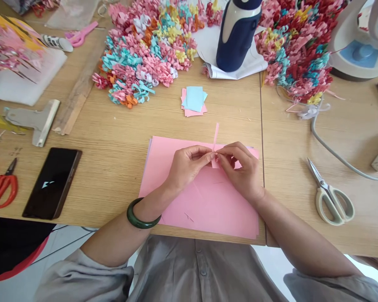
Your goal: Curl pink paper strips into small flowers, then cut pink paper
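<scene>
My left hand (189,162) and my right hand (242,168) meet over the pink paper sheets (201,201), fingertips nearly touching. Both are closed in a pinch on a narrow pink paper strip (216,133), whose free end points up and away from me. The part between my fingertips is small and partly hidden. A few thin paper slivers (189,217) lie on the pink sheets. Beyond my hands sits a small stack of blue and pink paper squares (194,99).
Paper flower bunches (138,54) and a dark blue bottle (237,37) stand at the back. Cream-handled scissors (330,197) and a grey cable (337,155) are right. A black phone (52,183), red scissors (4,184) and a wooden strip (78,92) lie left.
</scene>
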Tool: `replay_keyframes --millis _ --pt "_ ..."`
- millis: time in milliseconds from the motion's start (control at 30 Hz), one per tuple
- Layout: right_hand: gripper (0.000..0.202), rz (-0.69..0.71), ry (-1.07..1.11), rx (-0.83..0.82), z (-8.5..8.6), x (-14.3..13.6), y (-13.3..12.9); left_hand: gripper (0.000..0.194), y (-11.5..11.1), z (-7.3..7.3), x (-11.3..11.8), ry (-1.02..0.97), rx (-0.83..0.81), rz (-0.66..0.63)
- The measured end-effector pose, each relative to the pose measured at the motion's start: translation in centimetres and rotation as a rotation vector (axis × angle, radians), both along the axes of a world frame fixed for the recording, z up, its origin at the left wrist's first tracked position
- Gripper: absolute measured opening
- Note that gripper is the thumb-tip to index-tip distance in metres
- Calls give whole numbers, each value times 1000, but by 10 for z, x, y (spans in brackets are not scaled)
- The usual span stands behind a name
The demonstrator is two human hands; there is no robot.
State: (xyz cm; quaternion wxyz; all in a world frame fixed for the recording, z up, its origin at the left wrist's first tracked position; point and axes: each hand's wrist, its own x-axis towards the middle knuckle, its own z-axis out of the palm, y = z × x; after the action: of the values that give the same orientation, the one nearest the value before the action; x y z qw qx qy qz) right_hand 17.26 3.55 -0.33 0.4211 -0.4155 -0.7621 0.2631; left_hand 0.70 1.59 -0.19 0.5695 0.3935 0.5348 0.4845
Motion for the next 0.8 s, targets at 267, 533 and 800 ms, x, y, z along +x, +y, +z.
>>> replay_keyframes --millis 267,533,800 --pt "6 -20 -252 315 0 4 0 23 -1 5 1 -22 -39 -7" --pt "8 -64 -232 188 2 2 0 24 -1 6 1 -81 -83 -63" --pt "10 -17 -278 303 1 5 2 24 -2 4 1 3 -28 -72"
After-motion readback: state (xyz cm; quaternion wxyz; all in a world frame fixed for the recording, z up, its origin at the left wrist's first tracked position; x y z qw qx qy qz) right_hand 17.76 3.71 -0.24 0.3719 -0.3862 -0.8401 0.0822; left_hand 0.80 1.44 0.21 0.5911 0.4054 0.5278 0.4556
